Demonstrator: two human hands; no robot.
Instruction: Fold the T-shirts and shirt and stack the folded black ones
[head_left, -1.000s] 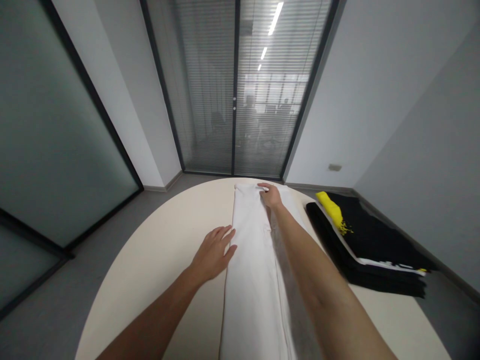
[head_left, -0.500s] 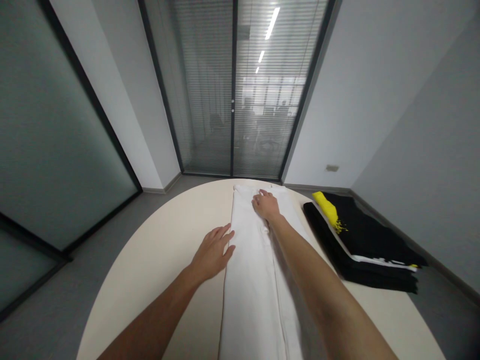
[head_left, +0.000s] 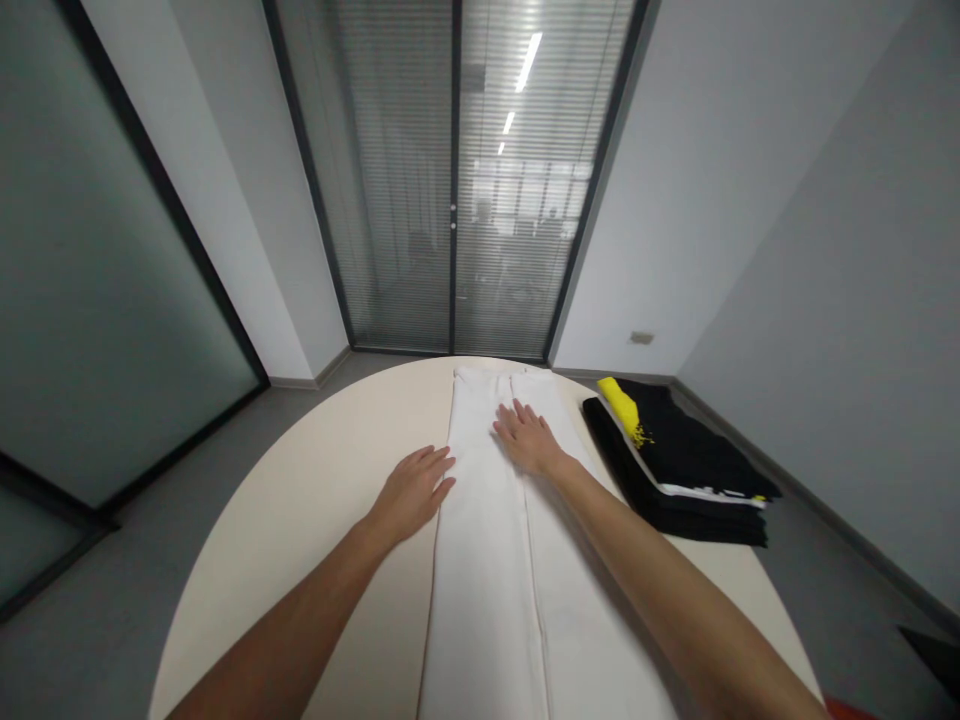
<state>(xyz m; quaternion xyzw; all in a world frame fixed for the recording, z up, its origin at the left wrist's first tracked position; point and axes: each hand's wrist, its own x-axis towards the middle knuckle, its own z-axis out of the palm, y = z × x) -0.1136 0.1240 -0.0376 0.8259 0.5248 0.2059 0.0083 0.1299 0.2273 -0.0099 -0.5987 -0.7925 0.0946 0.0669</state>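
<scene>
White garment [head_left: 487,560] lies along the middle of the round table [head_left: 300,520], running from near edge to far edge as a long, narrow, flat strip. A lengthwise fold line shows; no crosswise fold shows.

Left hand [head_left: 411,490]: open, palm down, fingers on the garment's left edge. Right hand [head_left: 525,440]: spread flat on the cloth towards the far end, gripping nothing.

Stack of folded black clothes [head_left: 675,460] sits at the table's right edge.
</scene>
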